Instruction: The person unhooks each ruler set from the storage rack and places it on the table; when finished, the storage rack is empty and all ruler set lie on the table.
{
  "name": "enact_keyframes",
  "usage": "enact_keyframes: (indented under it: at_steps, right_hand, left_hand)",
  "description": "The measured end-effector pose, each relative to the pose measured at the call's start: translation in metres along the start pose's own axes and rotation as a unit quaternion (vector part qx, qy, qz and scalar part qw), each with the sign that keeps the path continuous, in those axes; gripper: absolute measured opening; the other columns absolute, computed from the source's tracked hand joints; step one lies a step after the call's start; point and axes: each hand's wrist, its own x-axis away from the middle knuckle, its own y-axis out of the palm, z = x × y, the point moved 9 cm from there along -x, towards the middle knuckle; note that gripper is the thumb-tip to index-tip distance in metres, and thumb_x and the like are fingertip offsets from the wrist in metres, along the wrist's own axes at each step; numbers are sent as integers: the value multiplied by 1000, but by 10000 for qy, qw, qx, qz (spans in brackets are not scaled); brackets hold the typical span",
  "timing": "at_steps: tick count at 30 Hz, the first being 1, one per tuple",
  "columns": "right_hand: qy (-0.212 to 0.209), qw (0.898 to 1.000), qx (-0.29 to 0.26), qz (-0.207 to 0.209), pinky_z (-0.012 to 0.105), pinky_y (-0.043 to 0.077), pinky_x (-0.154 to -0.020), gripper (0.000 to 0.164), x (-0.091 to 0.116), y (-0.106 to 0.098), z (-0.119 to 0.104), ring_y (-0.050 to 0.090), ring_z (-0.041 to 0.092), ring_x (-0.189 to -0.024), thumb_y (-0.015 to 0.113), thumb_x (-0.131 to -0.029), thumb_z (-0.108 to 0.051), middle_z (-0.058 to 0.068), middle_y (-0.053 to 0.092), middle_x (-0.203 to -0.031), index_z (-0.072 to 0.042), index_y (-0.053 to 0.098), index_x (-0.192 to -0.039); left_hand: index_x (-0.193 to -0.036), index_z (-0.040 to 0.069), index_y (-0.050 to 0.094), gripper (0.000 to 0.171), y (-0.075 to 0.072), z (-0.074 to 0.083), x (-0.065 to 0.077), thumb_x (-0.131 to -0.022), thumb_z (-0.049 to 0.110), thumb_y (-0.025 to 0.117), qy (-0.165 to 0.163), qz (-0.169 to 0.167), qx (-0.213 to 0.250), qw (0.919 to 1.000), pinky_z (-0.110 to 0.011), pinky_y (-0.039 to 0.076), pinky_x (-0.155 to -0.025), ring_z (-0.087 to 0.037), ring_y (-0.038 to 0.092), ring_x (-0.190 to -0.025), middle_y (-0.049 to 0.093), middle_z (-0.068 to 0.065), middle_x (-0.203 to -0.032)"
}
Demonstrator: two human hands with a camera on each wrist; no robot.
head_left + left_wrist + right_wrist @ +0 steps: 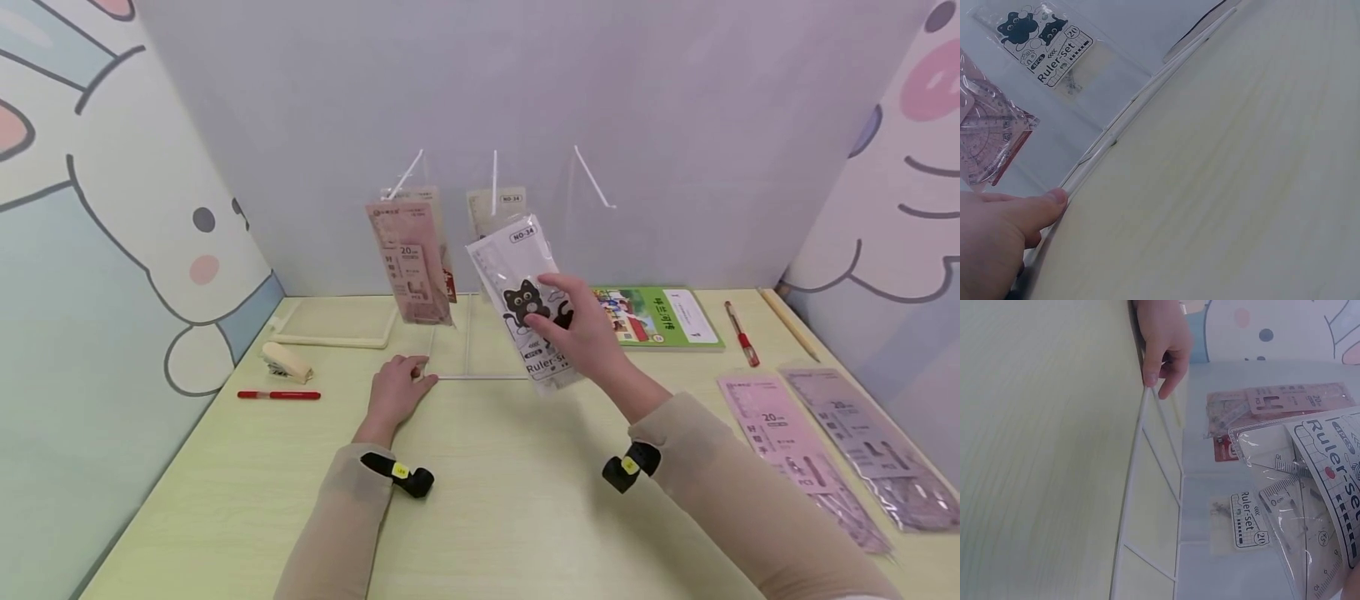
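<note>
Pale-yellow wood-grain surface [487,517], lilac wall [300,125] behind. Right hand [592,337]: fingers clamped on clear-wrapped black-cat ruler set [522,302], tilted before white wire rack [480,378]. Left hand [396,387]: fingers pinch rack's front-left base corner. Open room between beige sleeves [337,525]; pink ruler pack [795,450] right.

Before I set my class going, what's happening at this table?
A person's right fingers pinch a cat-print ruler packet in front of the middle hook of a white wire rack, where a similar packet hangs. The left fingers grip the rack's front corner. A pink ruler packet hangs from the left hook; two more packets lie on the table at right.
</note>
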Motion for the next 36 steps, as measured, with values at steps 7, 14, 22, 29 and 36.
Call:
enact_keyframes:
  at_steps: [7, 14, 22, 29, 36]
  right_hand:
    - [199, 9997, -103, 40, 42, 54, -62, 57, 11, -6, 15, 62, 32, -89, 70, -85, -17, 15, 46, -123, -14, 43, -134]
    - [737, 9972, 15, 136, 44, 53, -65, 60, 25, -16, 47, 62, 32, -91, 71, -85, -20, 14, 48, -124, -16, 42, -138]
    - [1155, 9932, -114, 29, 41, 52, -68, 62, 39, -24, 74, 61, 31, -90, 67, -88, -26, 17, 50, -119, -18, 36, -141]
    - [1448, 9891, 268, -54, 42, 50, -73, 64, 54, -36, 97, 58, 32, -94, 66, -89, -29, 19, 43, -131, -15, 33, -142]
    - [1650, 9829, 762, -277, 50, 45, -81, 65, 69, -44, 118, 53, 37, -102, 64, -89, -32, 23, 35, -139, -13, 30, -141]
  left_hand:
    - [-122, 9, 62, 42, 2, -1, -1, -89, 35, 63, -57, -45, 55, 10000, -49, 37, -86, -26, 51, -92, 54, -3, -88]
    - [-122, 10, 62, 42, 4, -4, -1, -89, 36, 62, -43, -24, 10, 10000, -49, 37, -85, -26, 50, -92, 53, -2, -89]
    - [-122, 9, 61, 42, 4, -5, 1, -89, 35, 62, -41, -26, 10, 10000, -49, 37, -85, -26, 49, -92, 53, -2, -88]
    - [-122, 9, 61, 42, 4, -4, 0, -90, 35, 61, -25, -16, 9, 10000, -49, 37, -86, -26, 50, -92, 53, -2, -88]
    - [-123, 9, 61, 42, 4, -4, -1, -90, 35, 61, -28, -24, -12, 10000, -49, 37, -86, -26, 50, -92, 53, -1, -87]
